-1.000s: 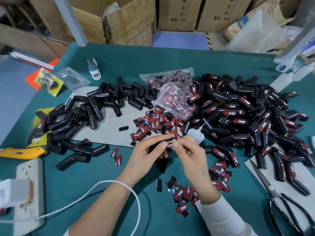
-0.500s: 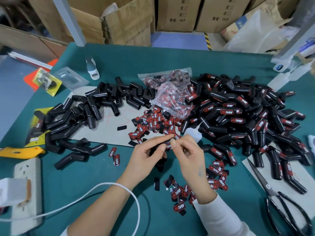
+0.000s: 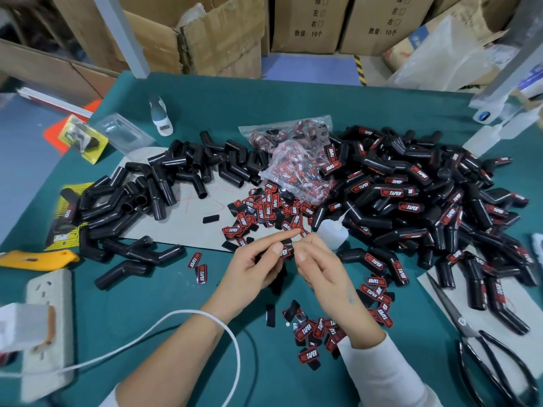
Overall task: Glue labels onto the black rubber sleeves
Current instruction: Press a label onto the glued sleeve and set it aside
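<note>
My left hand (image 3: 252,268) holds a black rubber sleeve (image 3: 286,249) between thumb and forefinger, just above the green table. My right hand (image 3: 318,264) touches the sleeve's right end with its fingertips; a red label shows on the sleeve between the two hands. Unlabelled sleeves (image 3: 164,186) lie in a heap at the left. Labelled sleeves (image 3: 411,201) are piled at the right. Loose red and black labels (image 3: 264,212) are scattered beyond my hands, and more labels (image 3: 314,333) lie under my right wrist. A small white glue bottle (image 3: 333,233) stands right behind my right hand.
A clear bag of labels (image 3: 296,163) lies at the centre back. Scissors (image 3: 484,345) rest at the right front. At the left are a yellow knife (image 3: 35,258), a power strip (image 3: 50,333) and a white cable (image 3: 176,327). Cardboard boxes (image 3: 223,33) stand behind the table.
Both hands stay together on the sleeve with only small finger shifts. The view has drifted slightly.
</note>
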Motion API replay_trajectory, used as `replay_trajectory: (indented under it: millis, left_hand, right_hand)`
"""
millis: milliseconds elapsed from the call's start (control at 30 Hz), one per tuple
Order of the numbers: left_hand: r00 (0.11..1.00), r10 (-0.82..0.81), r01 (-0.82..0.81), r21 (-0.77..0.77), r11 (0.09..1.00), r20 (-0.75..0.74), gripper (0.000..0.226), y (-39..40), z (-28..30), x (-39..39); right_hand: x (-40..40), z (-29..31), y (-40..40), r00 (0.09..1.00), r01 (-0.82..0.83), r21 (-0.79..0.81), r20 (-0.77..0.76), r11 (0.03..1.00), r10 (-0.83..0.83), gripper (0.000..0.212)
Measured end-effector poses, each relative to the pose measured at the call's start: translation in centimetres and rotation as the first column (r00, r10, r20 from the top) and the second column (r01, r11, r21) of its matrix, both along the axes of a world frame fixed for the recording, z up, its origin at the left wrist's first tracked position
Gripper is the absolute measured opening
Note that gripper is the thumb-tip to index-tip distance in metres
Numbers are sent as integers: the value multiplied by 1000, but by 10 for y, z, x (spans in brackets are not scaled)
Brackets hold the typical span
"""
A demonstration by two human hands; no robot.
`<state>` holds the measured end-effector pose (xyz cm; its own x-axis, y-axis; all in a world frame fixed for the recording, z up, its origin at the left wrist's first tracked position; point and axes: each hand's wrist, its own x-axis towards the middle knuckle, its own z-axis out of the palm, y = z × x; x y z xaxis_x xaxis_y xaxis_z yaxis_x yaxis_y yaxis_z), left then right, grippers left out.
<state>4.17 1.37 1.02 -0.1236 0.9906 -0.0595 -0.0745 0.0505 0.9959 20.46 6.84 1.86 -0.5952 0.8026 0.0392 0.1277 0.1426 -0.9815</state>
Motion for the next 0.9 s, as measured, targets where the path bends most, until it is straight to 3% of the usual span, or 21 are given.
replay_trajectory:
  millis: [133, 567, 800, 900]
  left_hand:
    - [999, -16, 17, -42, 999, 34, 36, 1, -2, -1]
    - [994, -77, 76, -17, 997, -83, 37, 0, -2, 0]
    - [992, -73, 77, -43, 996, 103, 39, -1, -1, 1]
    - [993, -80, 85, -52, 995, 90, 37, -2, -1, 1]
  right_hand:
    - [1, 0, 1, 1000, -2, 48, 27, 999, 1, 11]
    - [1, -5, 3, 998, 66, 127, -14, 990, -65, 22]
    - [2, 1, 1, 1000, 18, 87, -5, 996, -17, 27]
    - [0, -2, 0, 997, 65, 112, 30, 992, -69, 18]
